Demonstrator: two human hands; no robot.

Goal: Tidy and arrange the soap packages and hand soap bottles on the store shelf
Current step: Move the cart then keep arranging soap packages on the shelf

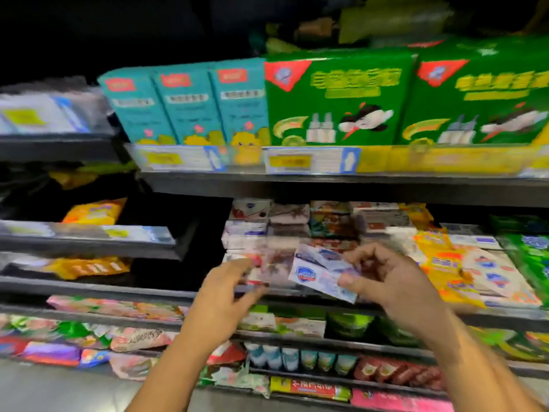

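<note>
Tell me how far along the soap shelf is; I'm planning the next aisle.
Done: soap boxes at the back sit stacked. In hand: the right hand holds a white soap package; the left hand reaches toward the blurred front row. Left: the yellow multipack lies askew.

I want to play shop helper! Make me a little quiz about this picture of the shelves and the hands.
1. True or false: the right hand is holding a white soap package with a blue shield logo.
2. Which boxes stand on the upper shelf left of the big green boxes? A) teal boxes B) red boxes C) black boxes
3. Fill in: the left hand reaches toward the soap stacks on the ______ shelf, below the green boxes.

Key: 1 true. 2 A, the teal boxes. 3 middle.
</note>
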